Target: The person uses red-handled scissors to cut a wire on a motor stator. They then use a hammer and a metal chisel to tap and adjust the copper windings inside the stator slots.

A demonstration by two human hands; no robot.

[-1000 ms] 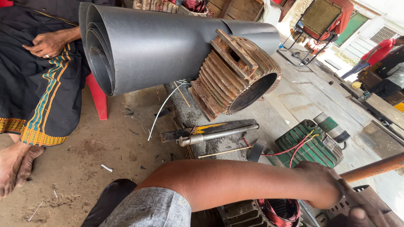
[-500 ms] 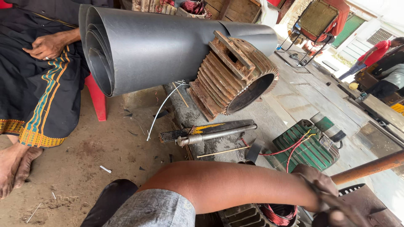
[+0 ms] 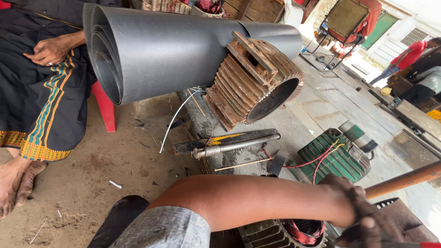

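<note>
The wooden handle point(image 3: 404, 180) has risen slightly (long axis pointing up-right).

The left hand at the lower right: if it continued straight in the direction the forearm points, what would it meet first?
Probably the wooden handle just past the left hand; the hand seems already against its lower end. Depth is unclear there.

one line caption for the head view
A hand grips a wooden handle beside a copper-wound motor stator.

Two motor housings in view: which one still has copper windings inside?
The lower housing beside the hand, with red-copper windings showing in its bore. The rusty housing by the grey roll is hollow.
</note>
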